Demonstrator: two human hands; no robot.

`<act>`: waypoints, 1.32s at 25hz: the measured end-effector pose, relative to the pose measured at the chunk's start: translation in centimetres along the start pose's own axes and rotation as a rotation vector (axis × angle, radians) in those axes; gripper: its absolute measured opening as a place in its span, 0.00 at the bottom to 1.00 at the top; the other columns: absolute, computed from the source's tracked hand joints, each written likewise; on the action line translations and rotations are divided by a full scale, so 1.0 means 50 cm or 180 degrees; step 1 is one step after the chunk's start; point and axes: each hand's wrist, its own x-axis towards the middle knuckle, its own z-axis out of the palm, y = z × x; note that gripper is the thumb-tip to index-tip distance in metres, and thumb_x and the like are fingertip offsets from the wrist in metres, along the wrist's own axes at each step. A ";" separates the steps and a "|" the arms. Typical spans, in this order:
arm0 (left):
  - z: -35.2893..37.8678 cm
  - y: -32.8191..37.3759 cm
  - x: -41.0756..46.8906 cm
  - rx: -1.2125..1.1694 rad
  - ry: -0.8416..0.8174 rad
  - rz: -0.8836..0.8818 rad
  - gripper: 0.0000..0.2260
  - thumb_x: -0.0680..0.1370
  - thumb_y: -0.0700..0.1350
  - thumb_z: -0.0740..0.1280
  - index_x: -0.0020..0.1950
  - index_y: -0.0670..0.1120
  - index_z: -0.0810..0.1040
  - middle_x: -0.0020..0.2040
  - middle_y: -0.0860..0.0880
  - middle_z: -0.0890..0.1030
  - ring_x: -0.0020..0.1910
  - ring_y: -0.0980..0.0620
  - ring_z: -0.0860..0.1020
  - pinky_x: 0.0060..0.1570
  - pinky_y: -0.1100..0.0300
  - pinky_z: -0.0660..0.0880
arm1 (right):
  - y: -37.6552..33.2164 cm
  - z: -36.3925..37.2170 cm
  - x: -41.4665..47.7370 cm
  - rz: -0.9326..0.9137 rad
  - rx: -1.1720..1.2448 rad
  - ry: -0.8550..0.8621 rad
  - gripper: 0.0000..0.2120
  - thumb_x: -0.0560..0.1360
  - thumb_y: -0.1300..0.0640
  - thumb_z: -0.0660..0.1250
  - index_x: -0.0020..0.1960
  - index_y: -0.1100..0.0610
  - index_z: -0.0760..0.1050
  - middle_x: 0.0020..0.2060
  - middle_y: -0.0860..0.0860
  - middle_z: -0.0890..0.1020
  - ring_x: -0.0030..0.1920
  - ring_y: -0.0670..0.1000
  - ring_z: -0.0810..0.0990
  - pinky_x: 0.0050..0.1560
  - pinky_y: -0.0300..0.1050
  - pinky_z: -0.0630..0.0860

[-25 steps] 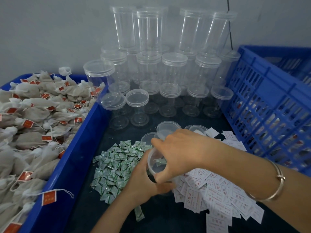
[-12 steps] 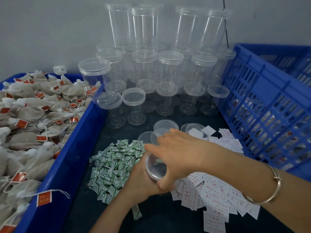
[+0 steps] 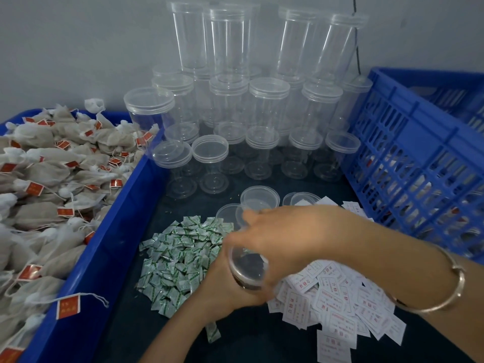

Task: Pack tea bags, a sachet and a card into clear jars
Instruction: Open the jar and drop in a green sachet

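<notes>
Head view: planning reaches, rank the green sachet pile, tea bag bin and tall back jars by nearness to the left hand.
From the left hand, gripping a jar:
1. Green sachet pile, right beside it.
2. Tea bag bin, far left.
3. Tall back jars, against the wall.

Plain grey wall point(image 3: 65, 43) at back, soft even light (paler twd the right). Thin dark cable point(image 3: 356, 43) runs down it, upper right. Dark tabletop point(image 3: 262, 336) in front, approx. matte.

Tea bags point(image 3: 52, 179) in left bin point(image 3: 104, 258), sachets point(image 3: 178, 255) left of cards point(image 3: 335, 302), jars point(image 3: 262, 113) behind, crate point(image 3: 419, 153) rightmost.
</notes>
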 end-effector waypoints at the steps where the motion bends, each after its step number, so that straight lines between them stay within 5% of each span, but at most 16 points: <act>1: 0.005 0.002 0.003 0.0009 0.0041 -0.0094 0.37 0.59 0.45 0.83 0.63 0.48 0.71 0.53 0.60 0.82 0.52 0.62 0.81 0.46 0.71 0.76 | 0.005 -0.011 -0.006 -0.0169 0.0064 -0.0174 0.37 0.73 0.46 0.75 0.75 0.42 0.60 0.65 0.51 0.64 0.64 0.53 0.68 0.57 0.53 0.75; 3: -0.002 0.007 -0.010 0.0121 0.0057 -0.0044 0.34 0.59 0.45 0.82 0.61 0.53 0.70 0.53 0.67 0.80 0.52 0.67 0.79 0.45 0.74 0.74 | -0.007 -0.009 -0.007 -0.0015 0.0048 -0.0220 0.43 0.70 0.40 0.75 0.78 0.42 0.56 0.72 0.52 0.58 0.67 0.56 0.66 0.58 0.55 0.74; 6: -0.013 0.018 -0.019 0.0193 -0.0068 0.0009 0.36 0.60 0.45 0.81 0.62 0.56 0.68 0.55 0.64 0.79 0.54 0.62 0.79 0.46 0.72 0.75 | -0.031 0.009 0.009 0.0372 -0.0251 0.0168 0.35 0.76 0.37 0.67 0.74 0.53 0.60 0.62 0.55 0.68 0.46 0.53 0.69 0.45 0.49 0.69; 9: -0.010 0.034 -0.031 0.1008 0.0096 -0.0576 0.47 0.47 0.48 0.82 0.63 0.42 0.67 0.58 0.49 0.79 0.59 0.45 0.76 0.55 0.63 0.76 | -0.016 0.001 -0.007 -0.0123 -0.0012 0.0062 0.42 0.71 0.41 0.75 0.77 0.42 0.55 0.71 0.54 0.58 0.68 0.56 0.64 0.62 0.55 0.72; 11: 0.014 0.003 -0.026 0.0967 -0.0333 -0.0961 0.51 0.45 0.45 0.84 0.63 0.40 0.63 0.63 0.41 0.73 0.63 0.29 0.68 0.61 0.54 0.74 | -0.026 0.003 -0.011 0.0057 0.0018 0.0182 0.43 0.71 0.33 0.70 0.78 0.44 0.54 0.74 0.56 0.58 0.65 0.57 0.65 0.59 0.55 0.72; 12: 0.022 -0.005 -0.018 0.0844 -0.0669 -0.0334 0.46 0.52 0.44 0.84 0.64 0.44 0.64 0.62 0.48 0.76 0.63 0.35 0.73 0.57 0.59 0.76 | -0.035 0.012 -0.003 0.0320 -0.0093 0.0311 0.40 0.74 0.32 0.65 0.77 0.50 0.56 0.70 0.58 0.63 0.57 0.56 0.68 0.52 0.53 0.71; 13: 0.022 -0.008 -0.004 0.0404 -0.0311 0.0057 0.40 0.58 0.43 0.83 0.64 0.49 0.66 0.59 0.55 0.78 0.60 0.49 0.78 0.51 0.65 0.77 | -0.042 0.019 0.005 0.0460 -0.0229 0.0377 0.36 0.76 0.33 0.63 0.75 0.54 0.59 0.66 0.59 0.67 0.51 0.55 0.67 0.48 0.51 0.69; 16: -0.001 0.008 -0.003 0.0741 -0.0069 -0.0369 0.27 0.61 0.43 0.82 0.53 0.55 0.72 0.47 0.58 0.81 0.47 0.70 0.78 0.44 0.71 0.74 | -0.035 0.005 0.006 0.0089 -0.0120 0.0125 0.33 0.74 0.47 0.74 0.73 0.49 0.61 0.64 0.55 0.64 0.58 0.55 0.67 0.55 0.52 0.74; 18: 0.010 0.021 -0.005 0.1382 -0.0298 -0.0518 0.36 0.54 0.44 0.84 0.56 0.53 0.70 0.53 0.49 0.79 0.52 0.69 0.76 0.51 0.71 0.74 | -0.030 -0.011 0.003 -0.0127 0.0004 0.0008 0.41 0.70 0.42 0.76 0.76 0.45 0.57 0.72 0.55 0.57 0.70 0.57 0.62 0.62 0.57 0.73; 20: 0.016 0.004 0.007 0.1255 -0.0150 -0.0450 0.45 0.53 0.49 0.84 0.64 0.46 0.67 0.60 0.57 0.76 0.59 0.64 0.75 0.59 0.61 0.75 | -0.040 -0.001 0.016 0.0332 -0.0102 0.0232 0.39 0.74 0.36 0.70 0.76 0.52 0.58 0.71 0.59 0.62 0.63 0.57 0.69 0.56 0.56 0.75; 24: 0.000 0.013 -0.010 0.0808 -0.0034 -0.0189 0.28 0.57 0.53 0.80 0.54 0.55 0.76 0.48 0.61 0.81 0.46 0.65 0.80 0.41 0.69 0.76 | -0.034 0.015 0.022 0.0117 -0.0234 0.0407 0.26 0.73 0.49 0.74 0.66 0.52 0.66 0.51 0.52 0.68 0.49 0.52 0.66 0.43 0.47 0.68; 27: 0.022 0.023 -0.016 0.0944 -0.0348 -0.0293 0.22 0.56 0.45 0.80 0.39 0.64 0.75 0.46 0.46 0.80 0.50 0.50 0.80 0.45 0.52 0.81 | -0.010 0.007 -0.015 -0.0322 0.0023 0.0259 0.31 0.70 0.49 0.78 0.67 0.47 0.65 0.47 0.46 0.63 0.50 0.50 0.65 0.47 0.48 0.72; 28: 0.032 0.025 -0.017 0.1100 -0.0527 -0.0544 0.47 0.55 0.43 0.80 0.45 0.17 0.48 0.46 0.44 0.78 0.52 0.47 0.79 0.43 0.51 0.77 | -0.006 0.012 -0.020 -0.0447 0.0028 0.0343 0.32 0.71 0.50 0.77 0.68 0.46 0.65 0.49 0.46 0.64 0.51 0.49 0.65 0.51 0.48 0.73; 29: 0.038 0.006 -0.010 0.0578 -0.0547 -0.0482 0.31 0.55 0.44 0.80 0.54 0.44 0.74 0.47 0.47 0.78 0.53 0.55 0.80 0.46 0.66 0.79 | -0.002 0.019 -0.023 -0.0550 0.0014 0.0408 0.31 0.72 0.52 0.76 0.69 0.46 0.65 0.53 0.46 0.65 0.53 0.49 0.64 0.55 0.49 0.73; 31: 0.035 0.023 0.000 0.0370 -0.0321 -0.0294 0.33 0.56 0.49 0.78 0.58 0.45 0.74 0.50 0.57 0.80 0.50 0.70 0.78 0.43 0.76 0.73 | -0.002 0.025 -0.034 -0.0597 0.0039 0.0386 0.30 0.73 0.58 0.74 0.71 0.47 0.66 0.58 0.46 0.66 0.57 0.49 0.65 0.58 0.50 0.72; 33: 0.008 0.014 -0.017 0.0173 -0.0392 -0.0196 0.34 0.59 0.48 0.80 0.61 0.48 0.70 0.55 0.67 0.77 0.54 0.71 0.76 0.46 0.77 0.72 | -0.002 0.027 -0.060 -0.0694 -0.0088 0.0491 0.31 0.70 0.64 0.71 0.69 0.47 0.69 0.63 0.46 0.66 0.63 0.50 0.64 0.62 0.50 0.71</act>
